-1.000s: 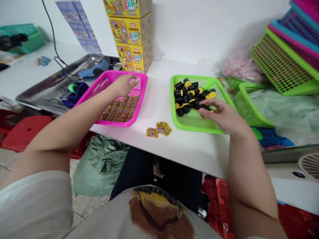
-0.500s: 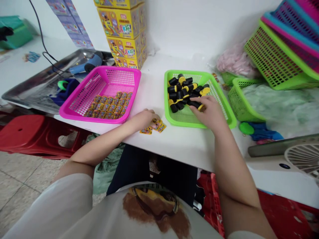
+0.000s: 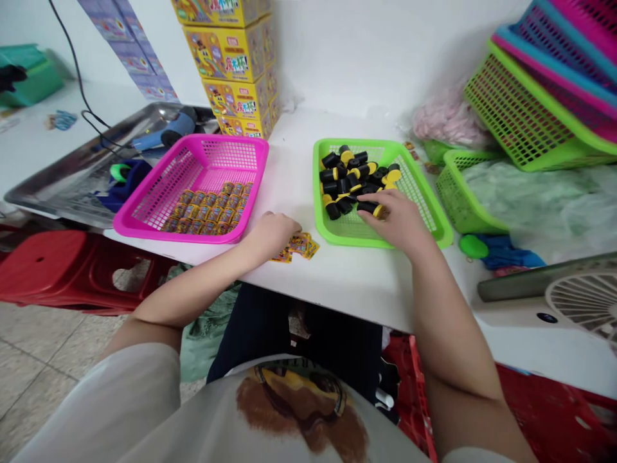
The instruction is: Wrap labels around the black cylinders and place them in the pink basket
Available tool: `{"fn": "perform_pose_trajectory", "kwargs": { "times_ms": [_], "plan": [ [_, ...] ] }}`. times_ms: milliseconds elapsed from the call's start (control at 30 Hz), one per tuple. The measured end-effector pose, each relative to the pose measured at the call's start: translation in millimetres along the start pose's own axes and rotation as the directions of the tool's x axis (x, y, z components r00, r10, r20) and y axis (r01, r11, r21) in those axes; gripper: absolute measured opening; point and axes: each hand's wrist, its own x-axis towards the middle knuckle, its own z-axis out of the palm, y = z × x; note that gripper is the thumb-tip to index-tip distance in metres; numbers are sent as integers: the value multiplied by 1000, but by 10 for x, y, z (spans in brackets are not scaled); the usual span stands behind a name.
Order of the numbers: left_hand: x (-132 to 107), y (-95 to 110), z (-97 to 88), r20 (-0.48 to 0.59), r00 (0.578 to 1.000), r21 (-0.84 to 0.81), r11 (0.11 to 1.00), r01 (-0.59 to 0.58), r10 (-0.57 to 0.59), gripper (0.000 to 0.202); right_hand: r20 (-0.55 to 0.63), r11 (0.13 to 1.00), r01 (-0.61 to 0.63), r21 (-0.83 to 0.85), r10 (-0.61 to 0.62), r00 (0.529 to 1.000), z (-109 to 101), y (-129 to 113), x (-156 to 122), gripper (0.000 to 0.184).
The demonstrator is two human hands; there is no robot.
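Note:
My right hand (image 3: 398,218) is over the near side of the green basket (image 3: 380,243). Its thumb and fingers pinch a small black cup with a yellow lid (image 3: 370,208). Several more black cups with yellow lids (image 3: 343,186) lie heaped in that basket. On the white table, my left hand (image 3: 274,235) curls down at a small pile of yellow printed labels (image 3: 299,243). Its fingers are closed, and what they pinch, if anything, is hidden. In the pink basket (image 3: 144,233) to the left, cups wrapped in printed labels (image 3: 212,213) stand in rows.
Yellow printed boxes (image 3: 234,58) are stacked against the wall. A metal tray (image 3: 58,170) with a blue tool (image 3: 168,128) is at left. Stacked baskets (image 3: 535,103), a basket of plastic bags (image 3: 472,202) and a fan (image 3: 583,299) stand at right. Red stools (image 3: 43,263) are below left.
My right hand has drawn the black cup slightly left and up from the heap. My left hand has shifted a little left, uncovering more of the labels. The view has tilted slightly.

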Motion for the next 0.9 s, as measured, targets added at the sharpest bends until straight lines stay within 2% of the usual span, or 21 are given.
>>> {"fn": "perform_pose_trajectory", "kwargs": {
  "times_ms": [67,133,167,233,300,333,433,467,500,567,633,700,800,900],
  "plan": [
    [-44,-50,-34,-16,999,-13,999,-32,32,40,5,1000,-10,11,10,1000,-3,-14,6,31],
    [-106,-104,-118,-131,991,-154,987,-44,23,40,9,999,-32,28,32,999,-4,-28,15,31],
    [-138,-123,-182,-222,975,-253,965,-64,7,37,8,997,-56,47,56,998,-4,-35,20,31],
    [-172,-132,-336,-400,915,-447,882,-149,-48,28,7,987,-125,96,125,992,-3,-47,26,35],
    [-127,-100,-475,-479,870,-610,756,-237,-114,20,15,973,-194,124,194,981,-1,-60,27,37],
    [-68,-72,-518,-478,867,-685,678,-265,-144,16,23,968,-219,121,218,976,-1,-68,26,36],
    [207,34,-502,-390,903,-861,419,-288,-180,8,39,960,-263,97,260,965,-3,-100,23,35],
    [300,69,-454,-369,910,-887,364,-284,-189,13,33,959,-266,97,264,964,-4,-112,23,35],
    [377,102,-394,-359,912,-897,344,-278,-200,21,12,961,-259,100,259,966,-4,-123,24,36],
    [456,154,-264,-373,900,-878,401,-263,-227,38,-68,966,-225,127,234,970,-5,-147,25,36],
    [440,183,-154,-414,879,-820,516,-247,-238,49,-166,959,-189,211,226,960,-11,-179,22,41],
    [380,187,-77,-444,875,-758,601,-252,-193,55,-225,929,-156,335,239,945,-29,-234,9,49],
    [324,177,3,-486,874,-672,653,-348,-34,60,-221,873,-117,474,246,944,-67,-359,-27,56],
    [343,185,63,-491,869,-645,645,-410,63,58,-153,827,-131,547,253,955,-87,-488,-65,57]
  ]
}}
